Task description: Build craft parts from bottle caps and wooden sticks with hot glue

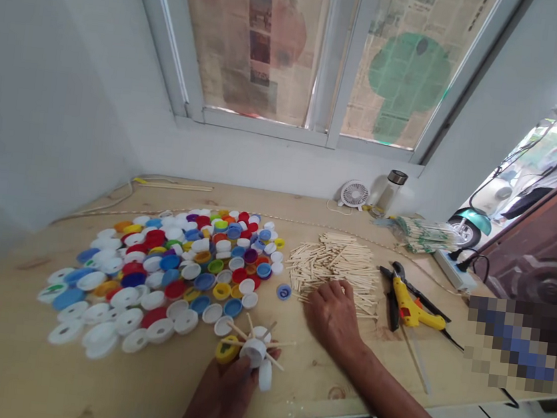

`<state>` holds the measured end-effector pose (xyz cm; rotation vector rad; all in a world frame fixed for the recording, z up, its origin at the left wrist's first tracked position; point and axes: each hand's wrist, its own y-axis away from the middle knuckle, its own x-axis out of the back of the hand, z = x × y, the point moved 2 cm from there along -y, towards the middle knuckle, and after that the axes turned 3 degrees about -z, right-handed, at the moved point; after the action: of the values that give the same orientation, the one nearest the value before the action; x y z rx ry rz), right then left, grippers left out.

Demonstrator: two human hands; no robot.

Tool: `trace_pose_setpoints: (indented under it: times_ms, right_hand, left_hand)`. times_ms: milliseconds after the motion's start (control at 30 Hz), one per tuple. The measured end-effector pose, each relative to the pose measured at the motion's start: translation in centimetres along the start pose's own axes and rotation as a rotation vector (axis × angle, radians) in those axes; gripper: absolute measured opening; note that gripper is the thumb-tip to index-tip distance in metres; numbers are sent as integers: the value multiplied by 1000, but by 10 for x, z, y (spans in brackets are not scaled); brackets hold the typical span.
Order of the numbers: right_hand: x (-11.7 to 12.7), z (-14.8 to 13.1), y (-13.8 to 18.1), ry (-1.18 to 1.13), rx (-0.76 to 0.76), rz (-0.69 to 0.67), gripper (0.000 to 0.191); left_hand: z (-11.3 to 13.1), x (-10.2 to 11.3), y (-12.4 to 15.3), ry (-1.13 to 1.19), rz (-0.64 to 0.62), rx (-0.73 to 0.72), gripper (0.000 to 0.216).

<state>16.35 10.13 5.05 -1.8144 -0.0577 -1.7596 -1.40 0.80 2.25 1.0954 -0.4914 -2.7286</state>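
Observation:
Near the front edge of the table, my left hand point(226, 391) grips a bottle-cap assembly point(254, 350): white caps with several short wooden sticks poking outward. A yellow cap point(227, 351) sits at its left side and another white cap point(265, 374) at its lower right. My right hand point(334, 313) rests at the front of a pile of short wooden sticks point(338, 259), its fingers curled down; their tips are hidden, so what they pinch does not show. Just left of that hand lies a blue cap point(284, 292).
Loose bottle caps of many colours point(171, 270) spread across the left. To the right lie a yellow glue gun point(413, 308), black-handled pliers point(392, 302), a glue stick point(419, 366) and a power strip point(455, 271). Behind stand a small fan point(354, 194), a bottle point(389, 193) and bagged sticks point(426, 234).

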Motion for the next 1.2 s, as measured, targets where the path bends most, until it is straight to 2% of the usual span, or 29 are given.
trace_pose_setpoints:
  times_ms: [200, 300, 433, 533, 633, 833, 933, 1000, 1100, 1200]
  right_hand:
    - [-1, -16, -22, -26, 32, -19, 13]
    - [-5, -25, -29, -30, 46, -35, 11]
    - [-7, -38, -30, -65, 98, -58, 14]
    - [-4, -41, -27, -125, 137, -60, 12]
    - [6, -33, -23, -184, 120, -37, 7]
    - [33, 13, 7, -225, 29, 47, 15]
    - [43, 54, 38, -178, -40, 103, 18]
    - [50, 87, 61, -99, -105, 140, 19]
    - [58, 134, 96, -7, -190, 134, 23]
    - [60, 166, 121, 71, -243, 80, 27]
  left_hand:
    - [4, 2, 0, -19, 1, 44, 32]
    - [-1, 6, -2, -33, 26, 1, 32]
    - [-8, 11, -3, -38, 87, -79, 30]
    - [-11, 12, -3, -19, 80, -67, 29]
    - [-13, 13, -4, 1, 71, -35, 28]
    - [-1, 9, -3, -15, 59, 35, 27]
    - [6, 11, -3, -23, 32, 72, 31]
    - [5, 15, -6, 2, 64, 60, 33]
    - [-4, 22, -13, 25, 109, 49, 32]
    - [-12, 22, -15, 37, 105, 44, 33]
